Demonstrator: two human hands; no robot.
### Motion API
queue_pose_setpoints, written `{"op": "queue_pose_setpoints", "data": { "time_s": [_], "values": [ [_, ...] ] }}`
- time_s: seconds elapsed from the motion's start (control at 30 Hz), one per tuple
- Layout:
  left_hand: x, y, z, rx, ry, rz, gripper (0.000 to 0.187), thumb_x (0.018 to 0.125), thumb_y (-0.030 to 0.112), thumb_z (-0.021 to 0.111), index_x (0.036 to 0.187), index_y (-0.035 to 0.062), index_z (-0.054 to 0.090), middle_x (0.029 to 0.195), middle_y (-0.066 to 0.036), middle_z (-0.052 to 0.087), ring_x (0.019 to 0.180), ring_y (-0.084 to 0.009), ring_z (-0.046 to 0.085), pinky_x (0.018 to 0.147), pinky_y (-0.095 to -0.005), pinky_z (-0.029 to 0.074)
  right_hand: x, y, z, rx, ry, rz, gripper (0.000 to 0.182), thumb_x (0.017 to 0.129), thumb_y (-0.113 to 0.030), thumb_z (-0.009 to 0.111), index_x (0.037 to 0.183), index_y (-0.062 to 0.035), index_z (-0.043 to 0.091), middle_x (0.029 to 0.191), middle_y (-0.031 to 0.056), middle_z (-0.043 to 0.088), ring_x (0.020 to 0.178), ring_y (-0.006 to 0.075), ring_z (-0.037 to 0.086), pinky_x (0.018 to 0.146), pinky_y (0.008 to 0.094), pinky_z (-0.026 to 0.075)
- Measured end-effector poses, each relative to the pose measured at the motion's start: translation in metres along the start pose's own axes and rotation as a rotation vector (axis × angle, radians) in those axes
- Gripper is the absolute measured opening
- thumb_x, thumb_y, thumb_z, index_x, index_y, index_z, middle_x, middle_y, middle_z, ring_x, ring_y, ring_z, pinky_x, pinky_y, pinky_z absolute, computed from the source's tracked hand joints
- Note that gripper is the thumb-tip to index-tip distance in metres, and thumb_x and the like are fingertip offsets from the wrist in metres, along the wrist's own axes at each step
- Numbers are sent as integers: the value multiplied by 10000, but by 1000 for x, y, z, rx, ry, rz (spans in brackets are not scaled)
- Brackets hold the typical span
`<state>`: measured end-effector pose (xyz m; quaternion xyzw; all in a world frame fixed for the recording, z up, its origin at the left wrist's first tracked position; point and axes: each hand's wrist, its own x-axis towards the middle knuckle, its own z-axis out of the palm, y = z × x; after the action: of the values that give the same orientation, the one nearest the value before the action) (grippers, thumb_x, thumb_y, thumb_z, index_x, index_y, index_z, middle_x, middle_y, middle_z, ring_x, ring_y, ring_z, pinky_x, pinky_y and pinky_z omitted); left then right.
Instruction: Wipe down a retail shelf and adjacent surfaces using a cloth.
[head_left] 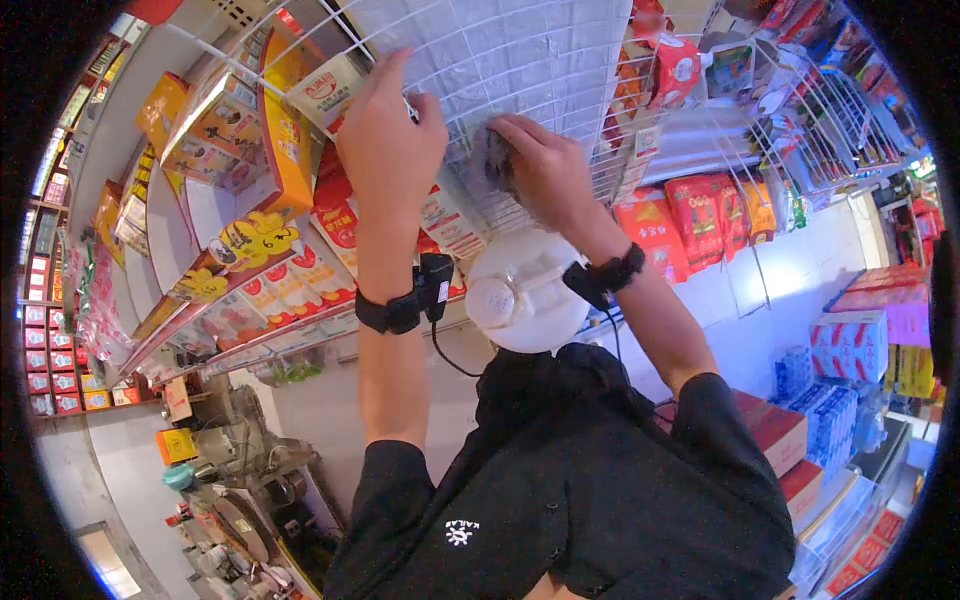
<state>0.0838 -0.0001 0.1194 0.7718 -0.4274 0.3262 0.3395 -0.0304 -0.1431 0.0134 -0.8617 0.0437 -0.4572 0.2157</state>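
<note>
My left hand (388, 150) is raised at the white wire rack (480, 75), index finger pointing up and thumb apart from it. A small pale bit shows between thumb and finger; what it belongs to is hidden. Right beside those fingers is a white packet with red print (330, 92); whether I grip it cannot be made out. My right hand (550, 175) is closed around a crumpled dark grey cloth (493, 157), which lies against the rack's wires. Both wrists wear black straps with small cabled devices.
A white round-topped plastic container (525, 290) stands below my hands. Left is a shelf of packets with a yellow-edged display box (285, 140). Red bags (690, 225) hang at right, near a wire basket (840, 125). Stacked cartons and blue packs (825, 415) stand farther right.
</note>
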Motion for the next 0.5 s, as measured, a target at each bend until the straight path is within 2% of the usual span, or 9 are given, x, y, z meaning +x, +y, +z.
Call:
{"op": "queue_pose_setpoints", "data": {
  "time_s": [0.1, 0.17, 0.23, 0.33, 0.4, 0.5],
  "values": [
    [-1, 2, -2, 9, -1, 23, 410, 847, 120, 597, 1243, 31, 654, 1278, -158, 670, 1090, -375, 670, 918, -446, 544, -2, 0, 42, -41, -44, 49, 392, 798, 35, 579, 1161, -56, 694, 1163, 151, 712, 903, 365, 723, 770, 436, 603],
    [0, 1, 0, 13, 2, 34, 414, 847, 123, 596, 1247, 34, 652, 1280, -157, 669, 1090, -377, 670, 915, -448, 545, -5, -4, 65, -39, -143, -11, 310, 892, -99, 542, 1181, -64, 648, 1152, 180, 688, 936, 394, 708, 772, 477, 593],
    [3, 1, 0, 17, 12, 41, 418, 847, 127, 596, 1251, 36, 650, 1283, -156, 668, 1090, -379, 669, 912, -450, 546, 4, -18, 67, 12, -153, -12, 311, 886, -87, 545, 1179, -53, 644, 1135, 182, 682, 932, 397, 706, 769, 491, 588],
    [-2, 3, -2, 80, -2, 15, 419, 850, 128, 587, 1256, 45, 650, 1283, -157, 667, 1084, -379, 671, 904, -445, 550, 12, -17, 59, 8, -277, -3, 322, 870, -70, 552, 1176, -43, 648, 1113, 185, 687, 929, 395, 707, 769, 495, 586],
    [-1, 0, -5, 126, -27, -8, 411, 857, 134, 582, 1254, 59, 655, 1288, -133, 669, 1061, -368, 681, 880, -445, 556, 18, -5, 51, -82, -458, -67, 404, 811, -53, 616, 1213, -47, 653, 1173, 153, 683, 916, 377, 704, 776, 459, 588],
    [1, 5, -12, 116, -102, -54, 400, 868, 141, 578, 1257, 95, 661, 1238, -110, 693, 999, -366, 697, 849, -459, 561, 19, 6, 28, -206, -492, -87, 402, 808, -58, 618, 1207, -56, 662, 1168, 138, 694, 891, 367, 712, 770, 443, 591]
  ]
}}
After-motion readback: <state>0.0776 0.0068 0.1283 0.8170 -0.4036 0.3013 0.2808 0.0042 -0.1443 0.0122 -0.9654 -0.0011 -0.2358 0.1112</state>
